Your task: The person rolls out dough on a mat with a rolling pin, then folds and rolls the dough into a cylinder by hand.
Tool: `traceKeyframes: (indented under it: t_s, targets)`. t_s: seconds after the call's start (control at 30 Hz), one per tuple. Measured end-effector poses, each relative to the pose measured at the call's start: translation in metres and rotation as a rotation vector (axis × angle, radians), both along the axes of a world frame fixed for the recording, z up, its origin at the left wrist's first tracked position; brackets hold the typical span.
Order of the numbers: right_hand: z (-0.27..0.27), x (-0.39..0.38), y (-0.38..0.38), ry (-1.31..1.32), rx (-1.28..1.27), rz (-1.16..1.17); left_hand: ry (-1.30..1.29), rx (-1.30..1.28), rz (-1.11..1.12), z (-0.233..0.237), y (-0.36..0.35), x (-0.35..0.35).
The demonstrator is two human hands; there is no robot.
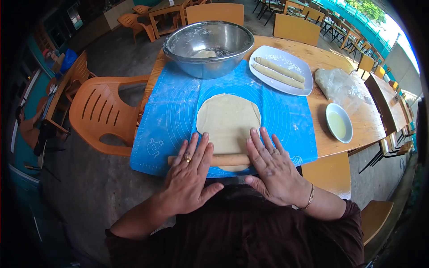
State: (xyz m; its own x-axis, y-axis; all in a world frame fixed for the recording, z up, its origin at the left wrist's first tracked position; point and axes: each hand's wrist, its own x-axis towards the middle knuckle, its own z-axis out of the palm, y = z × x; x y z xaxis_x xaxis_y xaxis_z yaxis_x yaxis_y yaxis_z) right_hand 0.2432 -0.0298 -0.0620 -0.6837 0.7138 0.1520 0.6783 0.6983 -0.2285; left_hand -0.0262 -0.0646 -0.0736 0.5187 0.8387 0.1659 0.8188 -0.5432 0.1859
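Note:
A wooden rolling pin (pixel 230 160) lies across the near end of a flat, thin sheet of dough (pixel 229 118). My left hand (pixel 190 176) rests flat over the pin's left end, fingers stretched forward. Over its right end lies my right hand (pixel 275 172), also flat with the fingers apart. Both palms press on the pin without wrapping round it. The dough sits on a blue silicone baking mat (pixel 163 120) printed with circles and dusted with flour. A small strip of dough shows on the near side of the pin.
A steel mixing bowl (pixel 208 67) with dough inside stands at the back left. Beside it, a white plate (pixel 286 88) carries two dough rolls (pixel 279 73). At the right are a plastic bag (pixel 335 85) and a small bowl of pale liquid (pixel 338 125). An orange chair (pixel 103 111) stands left.

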Motion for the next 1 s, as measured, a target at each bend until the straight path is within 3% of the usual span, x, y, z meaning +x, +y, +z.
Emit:
traceKeyframes:
  t_s: [0.13, 0.27, 0.43, 0.77, 0.9, 1.0]
  targets:
    - [0.002, 0.004, -0.002, -0.028, -0.039, 0.085, 0.020, -0.049, -0.026, 0.002, -0.015, 0.002]
    - [-0.009, -0.017, 0.046, -0.079, 0.100, -0.006, 0.068, 0.052, 0.066, -0.004, 0.037, 0.002]
    - [-0.016, -0.032, 0.079, -0.099, 0.062, -0.185, -0.006, -0.112, 0.225, -0.007, 0.092, -0.001]
    - [0.002, -0.005, -0.003, 0.007, -0.060, 0.146, 0.001, -0.097, -0.021, 0.005, -0.008, -0.008]
    - [-0.007, -0.026, 0.041, -0.072, 0.132, 0.004, 0.077, 0.048, 0.130, -0.005, 0.036, -0.003]
    - [-0.019, -0.044, 0.100, -0.121, 0.149, -0.097, 0.133, -0.020, 0.277, -0.002, 0.097, -0.004]
